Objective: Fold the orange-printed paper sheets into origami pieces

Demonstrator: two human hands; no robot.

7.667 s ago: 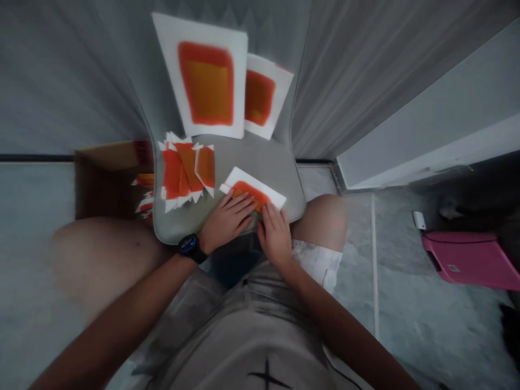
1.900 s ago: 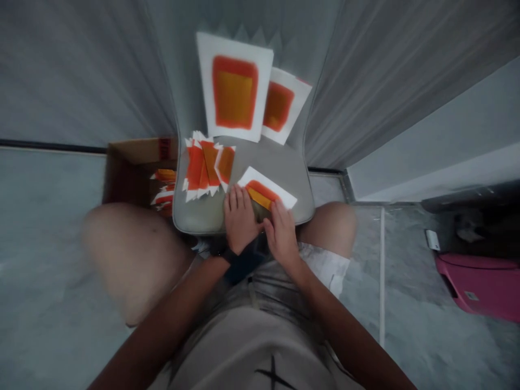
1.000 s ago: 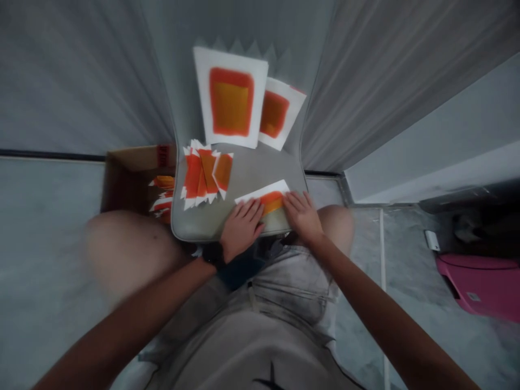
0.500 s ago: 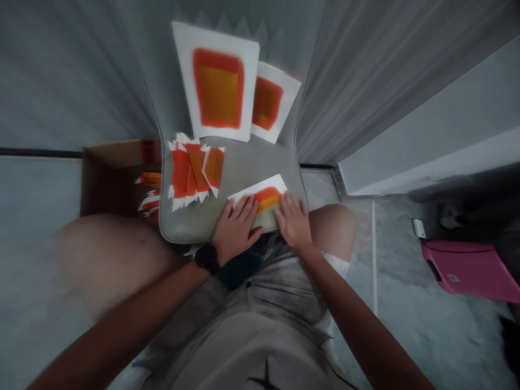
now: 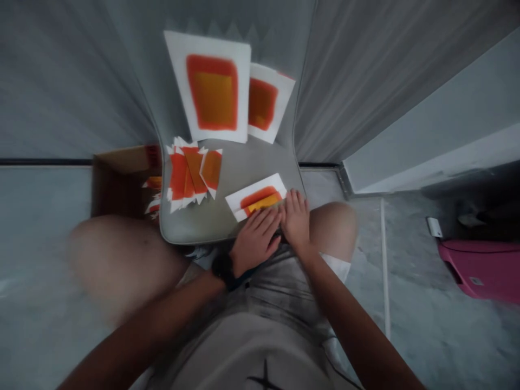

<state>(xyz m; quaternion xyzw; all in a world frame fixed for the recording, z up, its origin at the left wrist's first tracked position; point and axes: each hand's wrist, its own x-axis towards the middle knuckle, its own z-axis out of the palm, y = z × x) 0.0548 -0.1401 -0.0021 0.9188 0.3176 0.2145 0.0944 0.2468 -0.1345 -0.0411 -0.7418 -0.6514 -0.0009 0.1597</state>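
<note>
A white paper sheet printed with a red and yellow block lies folded on the grey chair seat, close to its front edge. My left hand, fingers stretched out, rests along the near edge of the sheet. At the sheet's right end my right hand lies flat with fingers extended. Both hands almost meet. Several folded paper pieces in orange and red, with pointed white ends, overlap at the left of the seat.
Against the chair's back lean a large printed sheet and a smaller printed sheet partly behind it. A cardboard box with more orange pieces stands left of the seat. A pink plastic object is on the floor at right.
My left hand has slid right and toward me along the folded sheet, baring its left end. My right hand stays near the right end. The whole view has shifted slightly.
</note>
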